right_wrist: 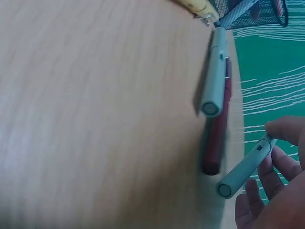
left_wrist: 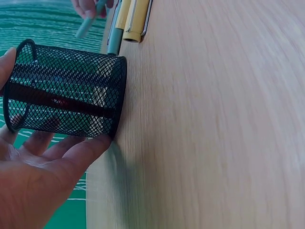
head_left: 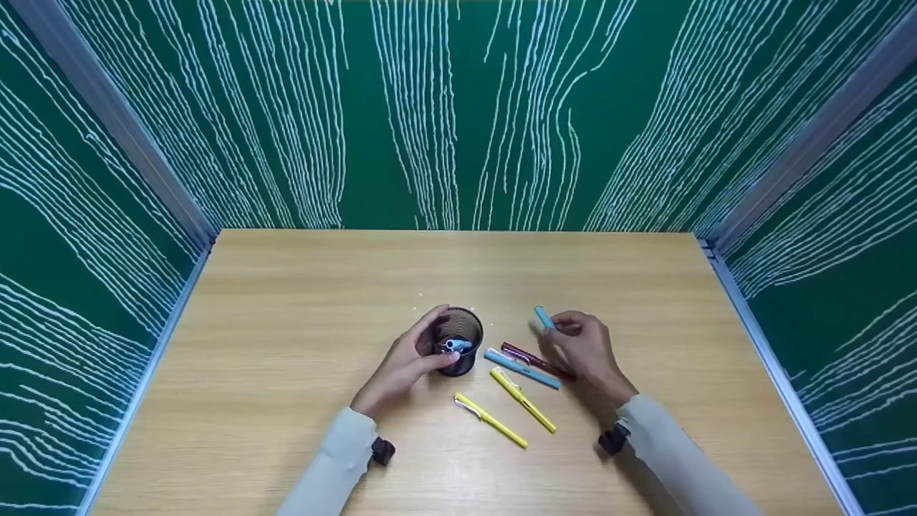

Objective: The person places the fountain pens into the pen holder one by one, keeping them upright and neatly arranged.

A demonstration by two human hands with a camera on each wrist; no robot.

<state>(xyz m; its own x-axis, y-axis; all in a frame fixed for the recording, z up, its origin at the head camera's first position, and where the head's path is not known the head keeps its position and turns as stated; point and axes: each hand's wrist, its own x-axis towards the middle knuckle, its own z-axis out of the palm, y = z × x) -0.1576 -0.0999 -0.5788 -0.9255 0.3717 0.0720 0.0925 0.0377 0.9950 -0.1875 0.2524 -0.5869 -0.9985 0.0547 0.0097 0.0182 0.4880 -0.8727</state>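
Thumb and fingers of the left hand (head_left: 405,362) are bent around the black mesh cup (left_wrist: 71,76), one to each side, so the grip is as wide as the cup itself. Probably it is held this way because such a light cup could slide or tip. Its mouth faces upward; inside one sees a dark red pen (left_wrist: 57,101) and something light blue (head_left: 458,345).

The right hand (head_left: 587,347) is nearly closed, pinching the slim held pen (right_wrist: 245,169), also light blue, between thumb and fingertips. One blunt end sticks out past the fingers, away from the palm, perhaps to leave this part free. This pen is to the right of the cup, well apart from it, and seems lifted off the table (head_left: 301,301).

Between the hands lie a light-blue pen (head_left: 522,370) and a maroon pen (head_left: 538,362), close side by side; whether they touch is not clear. Nearer to the person lie two yellow pens (head_left: 523,401), slanted, their clip ends toward the cup.
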